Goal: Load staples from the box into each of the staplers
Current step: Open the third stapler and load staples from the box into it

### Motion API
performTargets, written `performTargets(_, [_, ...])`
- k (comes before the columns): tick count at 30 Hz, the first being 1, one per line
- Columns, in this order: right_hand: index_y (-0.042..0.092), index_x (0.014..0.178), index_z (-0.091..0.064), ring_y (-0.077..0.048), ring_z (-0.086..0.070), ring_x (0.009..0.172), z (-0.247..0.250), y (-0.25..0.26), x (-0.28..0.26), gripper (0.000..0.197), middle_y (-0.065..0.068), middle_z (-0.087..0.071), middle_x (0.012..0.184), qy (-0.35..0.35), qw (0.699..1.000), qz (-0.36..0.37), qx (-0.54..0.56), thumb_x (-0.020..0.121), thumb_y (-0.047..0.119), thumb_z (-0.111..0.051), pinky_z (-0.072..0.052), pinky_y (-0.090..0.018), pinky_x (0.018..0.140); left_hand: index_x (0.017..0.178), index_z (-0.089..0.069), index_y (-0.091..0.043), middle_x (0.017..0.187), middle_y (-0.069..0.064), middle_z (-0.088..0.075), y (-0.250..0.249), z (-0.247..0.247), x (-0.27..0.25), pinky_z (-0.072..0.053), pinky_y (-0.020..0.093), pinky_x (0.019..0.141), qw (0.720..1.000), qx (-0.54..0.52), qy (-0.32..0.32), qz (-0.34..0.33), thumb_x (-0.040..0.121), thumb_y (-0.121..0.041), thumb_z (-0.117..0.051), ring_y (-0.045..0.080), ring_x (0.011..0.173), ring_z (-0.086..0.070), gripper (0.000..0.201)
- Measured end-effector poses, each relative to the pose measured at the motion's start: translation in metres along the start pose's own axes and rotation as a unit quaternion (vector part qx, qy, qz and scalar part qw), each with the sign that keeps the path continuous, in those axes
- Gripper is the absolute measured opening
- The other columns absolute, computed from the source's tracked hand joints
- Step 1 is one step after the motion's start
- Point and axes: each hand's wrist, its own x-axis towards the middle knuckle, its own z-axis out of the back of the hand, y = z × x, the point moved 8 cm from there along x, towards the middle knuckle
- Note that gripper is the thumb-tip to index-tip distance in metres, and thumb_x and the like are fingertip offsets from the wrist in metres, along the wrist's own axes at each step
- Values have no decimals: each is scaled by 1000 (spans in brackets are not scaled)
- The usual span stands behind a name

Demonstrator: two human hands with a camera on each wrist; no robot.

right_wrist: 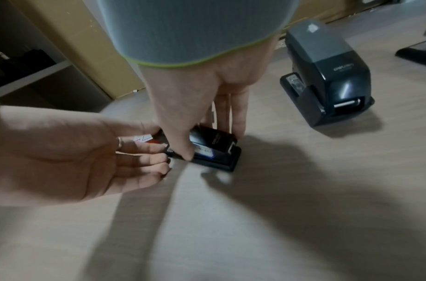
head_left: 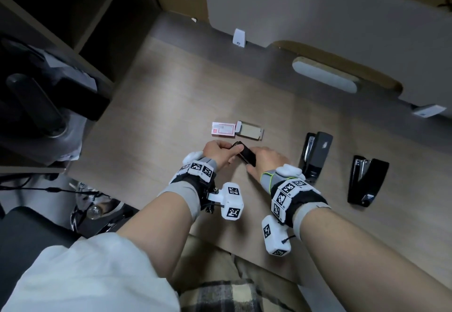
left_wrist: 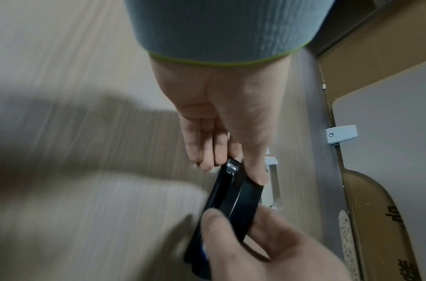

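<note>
A small black stapler (head_left: 245, 156) lies low over the wooden desk (head_left: 171, 106), held at both ends. My left hand (head_left: 231, 151) pinches its front end (left_wrist: 232, 167) between thumb and fingers. My right hand (head_left: 252, 164) grips the rear (right_wrist: 214, 144), thumb on one side and fingers on the other. Just beyond the hands lies the red-and-white staple box (head_left: 223, 129), its inner tray (head_left: 250, 131) slid out to the right. To the right stand two larger black staplers, one (head_left: 316, 155) close to my right wrist and the other (head_left: 368, 180) farther right.
A white partition (head_left: 318, 17) runs along the back of the desk, with a small white bracket (head_left: 239, 38) at its foot. A dark shelf unit (head_left: 61, 30) and black equipment (head_left: 36, 106) stand at the left. The desk's front edge (head_left: 220, 245) is near my lap.
</note>
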Motion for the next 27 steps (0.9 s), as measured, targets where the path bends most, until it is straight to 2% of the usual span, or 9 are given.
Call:
performTargets(3, [25,113,-60,-29,-66,93,-3,-1,2,34,-4,-67,106,35,999,-29,-1,80,33,-64,-46,-30,70,93,-64,-11,69,6,-65,-7,2,-7,-55,35,65,1000,-6,14,14,75,-46,-80,17,54,-54,42])
performTargets(5, [23,110,-61,-30,-66,91,-3,-3,3,31,-6,-69,103,46,998,-51,9,80,31,-64,-45,-29,69,80,-64,-14,59,0,-57,-11,4,-8,-48,28,56,999,-30,7,33,77,-55,-72,15,47,-49,42])
performTargets(8, [20,106,-61,-31,-66,86,1,-10,-2,30,-9,-70,98,32,997,-72,26,79,32,-62,-43,-28,66,72,-61,-17,53,-3,-52,-14,6,-13,-44,26,57,997,-50,-10,62,84,-57,-60,15,41,-44,42])
performTargets(11, [17,105,-60,-32,-65,85,8,-12,-7,30,-10,-69,95,20,997,-72,35,80,34,-61,-41,-28,63,81,-64,-13,58,1,-62,-14,-2,-18,-58,36,76,995,-54,10,78,78,-59,-65,22,58,-61,47])
performTargets(15, [22,106,-63,-31,-62,78,16,-16,-16,27,-6,-70,91,11,997,-55,50,82,33,-59,-40,-27,63,90,-65,-9,88,16,-75,-18,-24,-25,-58,45,88,997,-47,58,24,56,-55,-88,34,88,-73,61])
performTargets(18, [28,113,-64,-30,-64,84,24,-21,-26,31,-4,-70,94,-4,998,-32,58,83,34,-59,-39,-27,64,90,-71,-7,72,9,-74,-21,-35,-30,-56,40,88,997,-48,56,-9,44,-52,-92,28,72,-71,68])
performTargets(22, [31,112,-64,-28,-65,88,41,-33,-44,29,0,-70,94,-32,996,-13,76,84,38,-58,-38,-26,63,95,-71,-10,91,12,-77,-37,-46,-38,-56,45,92,997,-65,34,-37,46,-39,-92,27,89,-74,61])
performTargets(24, [29,113,-63,-29,-65,91,50,-44,-51,31,0,-70,99,-54,995,-21,81,86,43,-56,-40,-27,64,101,-70,-9,97,12,-76,-53,-60,-50,-58,39,88,995,-67,57,-52,53,-33,-92,22,84,-73,58])
performTargets(27, [24,115,-59,-30,-65,95,65,-70,-61,40,-2,-69,105,-95,988,-57,109,85,50,-55,-46,-31,69,105,-68,-11,98,5,-75,-78,-91,-66,-56,21,66,992,-45,81,-83,68,-24,-88,13,81,-72,44])
